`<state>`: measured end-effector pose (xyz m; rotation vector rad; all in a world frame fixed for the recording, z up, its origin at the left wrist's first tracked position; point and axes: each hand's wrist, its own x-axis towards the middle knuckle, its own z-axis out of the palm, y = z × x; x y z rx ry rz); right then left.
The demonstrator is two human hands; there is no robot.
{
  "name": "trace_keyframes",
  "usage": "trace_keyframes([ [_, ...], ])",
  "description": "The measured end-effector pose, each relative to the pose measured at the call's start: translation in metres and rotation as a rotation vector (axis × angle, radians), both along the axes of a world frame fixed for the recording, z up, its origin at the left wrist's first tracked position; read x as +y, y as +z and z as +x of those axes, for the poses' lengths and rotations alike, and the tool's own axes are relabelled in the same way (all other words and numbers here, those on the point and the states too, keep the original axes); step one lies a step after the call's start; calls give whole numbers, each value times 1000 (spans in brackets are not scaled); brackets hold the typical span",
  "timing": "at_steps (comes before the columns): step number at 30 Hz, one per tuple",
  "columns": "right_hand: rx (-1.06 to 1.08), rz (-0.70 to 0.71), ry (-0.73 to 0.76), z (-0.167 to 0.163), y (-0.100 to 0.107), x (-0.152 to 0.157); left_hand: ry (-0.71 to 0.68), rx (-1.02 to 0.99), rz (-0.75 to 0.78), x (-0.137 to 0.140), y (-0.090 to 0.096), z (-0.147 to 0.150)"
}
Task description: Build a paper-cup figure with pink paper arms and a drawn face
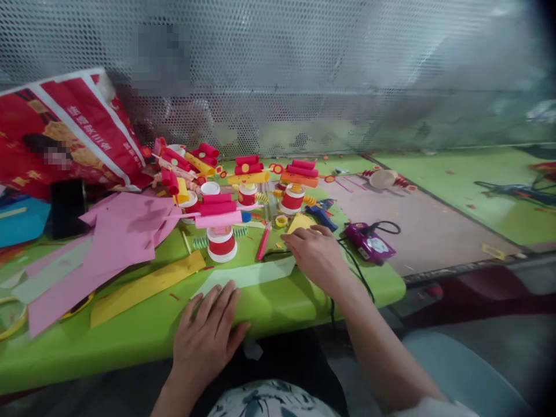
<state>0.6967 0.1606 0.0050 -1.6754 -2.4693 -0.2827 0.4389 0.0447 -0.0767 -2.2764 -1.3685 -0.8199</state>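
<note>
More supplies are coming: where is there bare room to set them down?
Widest: the pinkish surface right of the purple socket. Smaller: green table between the yellow strip and the left hand. Crowded: around the paper figures and pink sheets.

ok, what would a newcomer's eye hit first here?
Probably the big red printed bag at far left. Then the red-banded white cups topped with bright paper rolls, clustered mid-picture. Next, front and center, the left hand spread at a pale green strip, and the right hand by a small yellow piece.
</note>
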Motion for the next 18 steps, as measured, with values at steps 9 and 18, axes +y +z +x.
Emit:
trace_keyframes([
  [9, -25, 54, -383, 54, 3, 13, -7, 17, 44, -1, -7, 0],
  [18, 1, -136, 143, -5, 6, 29, -4, -37, 46, 2, -15, -1],
])
